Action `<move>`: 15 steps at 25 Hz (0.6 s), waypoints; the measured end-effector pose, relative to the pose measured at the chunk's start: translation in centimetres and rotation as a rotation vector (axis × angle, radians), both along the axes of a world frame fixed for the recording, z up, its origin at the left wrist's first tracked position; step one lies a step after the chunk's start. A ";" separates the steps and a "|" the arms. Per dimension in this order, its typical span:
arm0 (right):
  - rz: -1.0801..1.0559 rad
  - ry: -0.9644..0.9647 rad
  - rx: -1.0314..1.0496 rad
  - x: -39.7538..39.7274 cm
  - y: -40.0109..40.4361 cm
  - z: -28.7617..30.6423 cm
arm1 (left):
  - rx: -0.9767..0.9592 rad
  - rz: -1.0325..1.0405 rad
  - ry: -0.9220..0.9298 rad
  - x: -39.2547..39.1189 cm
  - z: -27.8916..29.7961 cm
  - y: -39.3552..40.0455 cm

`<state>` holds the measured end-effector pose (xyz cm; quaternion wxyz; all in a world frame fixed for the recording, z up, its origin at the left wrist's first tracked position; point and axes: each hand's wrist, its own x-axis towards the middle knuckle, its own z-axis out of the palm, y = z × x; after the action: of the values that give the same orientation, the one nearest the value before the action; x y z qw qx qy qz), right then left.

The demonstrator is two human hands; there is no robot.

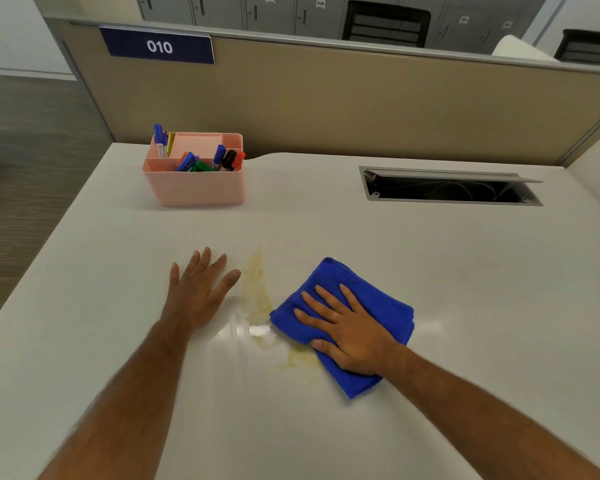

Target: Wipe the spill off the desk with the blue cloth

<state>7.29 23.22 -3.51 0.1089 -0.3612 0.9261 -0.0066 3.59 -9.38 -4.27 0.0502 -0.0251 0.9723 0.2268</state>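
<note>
A folded blue cloth [364, 289] lies on the white desk [465, 271], and my right hand [343, 327] presses flat on top of it with fingers spread. A yellowish spill [257, 292] streaks the desk just left of the cloth and runs down under the cloth's lower left edge, with a second smear [302, 362] nearer me. My left hand [201, 285] rests palm down on the desk left of the spill, fingers apart, holding nothing.
A pink organiser [194, 185] with several markers stands at the back left. An open cable hatch [447, 188] is cut into the desk at the back right. A beige partition [361, 98] bounds the far edge. The desk's left edge drops to the floor.
</note>
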 end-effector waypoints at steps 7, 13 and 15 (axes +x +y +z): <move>-0.368 0.047 -0.018 4.8 -3.4 -1.1 | -0.029 0.018 0.068 0.4 -0.4 -0.2; -0.584 0.082 -0.010 5.5 -7.0 -1.6 | -0.154 0.044 0.131 0.5 -0.9 -1.3; -0.640 0.094 -0.012 5.1 -8.0 -1.5 | -0.188 0.077 0.139 0.2 -0.8 -2.0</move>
<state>12.42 15.19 -5.04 0.0563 -0.0524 0.9966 -0.0293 3.77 -11.40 -5.08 -0.0288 -0.0513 0.9888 0.1375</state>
